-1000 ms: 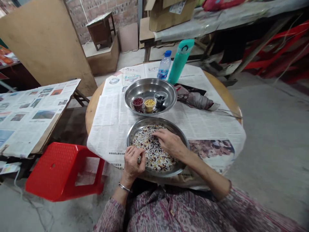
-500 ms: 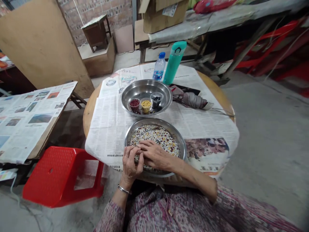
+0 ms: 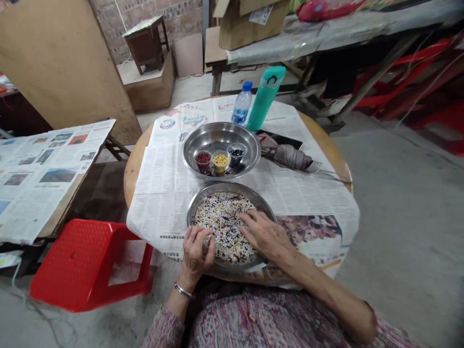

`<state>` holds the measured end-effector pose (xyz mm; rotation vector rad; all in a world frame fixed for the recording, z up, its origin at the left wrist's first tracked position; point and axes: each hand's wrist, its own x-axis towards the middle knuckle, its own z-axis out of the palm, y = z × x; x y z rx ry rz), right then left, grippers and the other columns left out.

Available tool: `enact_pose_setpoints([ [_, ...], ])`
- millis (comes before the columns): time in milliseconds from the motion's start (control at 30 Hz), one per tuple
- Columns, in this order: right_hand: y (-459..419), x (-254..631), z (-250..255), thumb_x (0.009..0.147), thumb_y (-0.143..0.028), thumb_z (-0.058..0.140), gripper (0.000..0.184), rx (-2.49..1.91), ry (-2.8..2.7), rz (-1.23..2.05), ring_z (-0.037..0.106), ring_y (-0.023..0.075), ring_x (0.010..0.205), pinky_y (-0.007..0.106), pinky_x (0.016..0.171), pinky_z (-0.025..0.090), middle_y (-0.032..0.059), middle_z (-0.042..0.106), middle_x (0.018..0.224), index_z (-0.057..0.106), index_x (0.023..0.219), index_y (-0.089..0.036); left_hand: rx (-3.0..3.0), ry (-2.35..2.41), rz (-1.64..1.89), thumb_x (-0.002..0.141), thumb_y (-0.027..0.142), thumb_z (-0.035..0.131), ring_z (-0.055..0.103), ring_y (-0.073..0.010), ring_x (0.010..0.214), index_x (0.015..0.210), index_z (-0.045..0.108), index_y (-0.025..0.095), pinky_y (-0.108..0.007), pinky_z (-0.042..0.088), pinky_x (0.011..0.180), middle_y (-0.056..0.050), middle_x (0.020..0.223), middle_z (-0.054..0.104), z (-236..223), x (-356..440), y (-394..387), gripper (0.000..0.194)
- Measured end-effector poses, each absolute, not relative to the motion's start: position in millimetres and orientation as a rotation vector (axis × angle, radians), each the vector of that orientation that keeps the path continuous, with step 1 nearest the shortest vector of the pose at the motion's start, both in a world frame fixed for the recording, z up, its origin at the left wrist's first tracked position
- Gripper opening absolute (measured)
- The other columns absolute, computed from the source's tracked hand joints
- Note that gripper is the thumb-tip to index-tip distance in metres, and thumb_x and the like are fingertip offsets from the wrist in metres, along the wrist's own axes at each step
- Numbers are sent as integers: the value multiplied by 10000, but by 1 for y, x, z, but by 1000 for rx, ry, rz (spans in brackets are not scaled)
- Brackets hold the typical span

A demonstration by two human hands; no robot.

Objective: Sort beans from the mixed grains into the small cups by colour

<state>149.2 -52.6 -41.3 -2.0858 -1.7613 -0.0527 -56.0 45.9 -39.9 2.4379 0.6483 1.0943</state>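
Touching mixed grains (image 3: pixel 223 226), right hand (image 3: pixel 266 234) loosely spread

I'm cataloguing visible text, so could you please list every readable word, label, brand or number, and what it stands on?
None can be read with certainty.
Newspaper on the round table: bold characters, too blurred.
Water bottle label: print too small.
Carton label: too blurred.
Left-side newspaper: print too small.
Front steel basin: no print visible.

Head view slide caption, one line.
Left hand at the edge of a metal bowl, right hand over mixed grains inside.
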Motion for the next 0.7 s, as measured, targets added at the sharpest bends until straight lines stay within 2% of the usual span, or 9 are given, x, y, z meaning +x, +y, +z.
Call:
enact_pose_setpoints([
  [100,-62,129,-42,887,-167,537,282,-1940,-1779,113,630,230,980,358,788,581,88,638,1060,598,1155,-229,2567,629,852,916,223,587,619,-211,945,1058,582,192,-389,515,861,-69,992,656,-27,-56,44,146],
  [233,-50,118,-41,856,-23,435,380,-1732,-1805,364,650,187,925,336,803,585,64,655,1003,627,1110,-230,2760,571,187,826,363,735,613,-254,964,1013,603,188,-395,536,799,-76,1046,629,-2,-53,42,288],
  [367,-28,133,-40,861,-18,405,406,-1725,-1617,248,648,204,1013,397,902,568,82,666,1059,645,1118,-221,2770,550,-195,865,278,696,619,-229,931,976,601,201,-352,530,781,-43,1015,621,11,-42,37,165],
  [433,-26,143,-40,879,-43,413,378,-1711,-1531,165,636,211,1066,417,947,550,87,667,1091,649,1117,-217,2759,454,-252,915,207,613,619,-193,873,1013,597,217,-306,519,724,-26,1007,610,9,-34,34,99],
  [533,-35,154,-42,909,-89,419,329,-1715,-1416,60,646,211,1053,416,944,553,87,680,1078,664,1091,-211,2770,218,-220,942,121,517,600,-164,850,1062,591,229,-260,499,676,-16,987,593,1,-14,34,177],
  [700,-56,160,-45,922,-98,418,315,-1747,-1282,-26,671,198,1001,383,896,572,83,698,1045,674,1073,-203,2966,49,-15,968,152,463,535,-229,1045,1097,609,202,-332,511,816,-77,1093,563,-8,26,55,201],
])
